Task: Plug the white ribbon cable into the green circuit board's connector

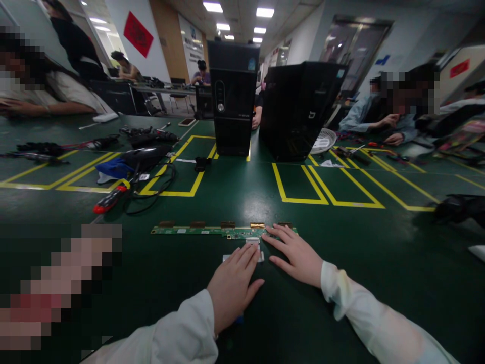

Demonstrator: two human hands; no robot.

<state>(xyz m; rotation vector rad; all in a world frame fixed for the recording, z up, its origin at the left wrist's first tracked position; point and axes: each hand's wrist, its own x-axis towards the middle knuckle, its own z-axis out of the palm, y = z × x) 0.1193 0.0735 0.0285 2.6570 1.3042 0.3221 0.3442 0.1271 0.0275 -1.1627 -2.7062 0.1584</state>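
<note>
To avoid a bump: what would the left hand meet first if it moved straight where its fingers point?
Probably the white piece at the near edge of the green circuit board; whether the left hand touches it is unclear.

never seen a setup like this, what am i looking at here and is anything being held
There's no machine here: the picture comes from a camera worn on a person's head, looking forward and down at their bare hands. On the dark green table lies a long, thin green circuit board. The right hand spreads its fingers over the board's right part. The left hand reaches over a white piece at the board's near edge. Neither hand appears to grip anything, though what is beneath the left palm is hidden. Farther back stand two black computer towers, with a red-and-black handled tool off to the left.
</note>
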